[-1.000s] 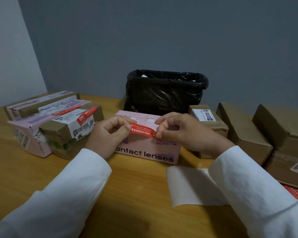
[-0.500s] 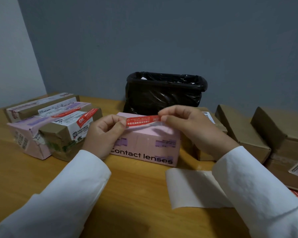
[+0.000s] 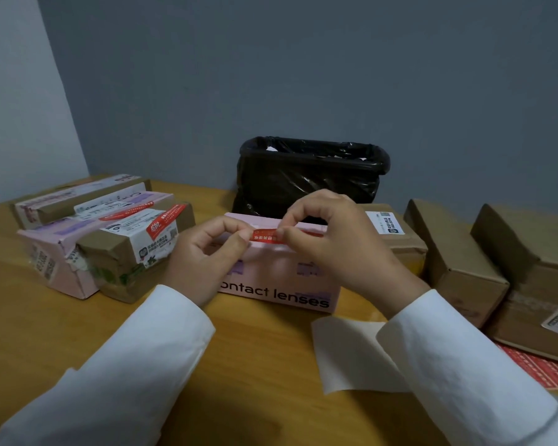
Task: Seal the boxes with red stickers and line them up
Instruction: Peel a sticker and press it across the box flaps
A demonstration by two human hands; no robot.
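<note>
Red sticker (image 3: pixel 266 237), pinched by both hands

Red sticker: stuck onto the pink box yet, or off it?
Cannot tell. Left hand and right hand pinch the red sticker at the pink box top edge.

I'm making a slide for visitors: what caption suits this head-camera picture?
Both hands, left and right, pinch a red sticker over the pink contact lenses box.

Readable print on the boxes

The pink box (image 3: pixel 281 278) reads "ontact lenses" on its front side; print on the red sticker (image 3: pixel 266 236) and white labels (image 3: pixel 385 223) is too small.
</note>
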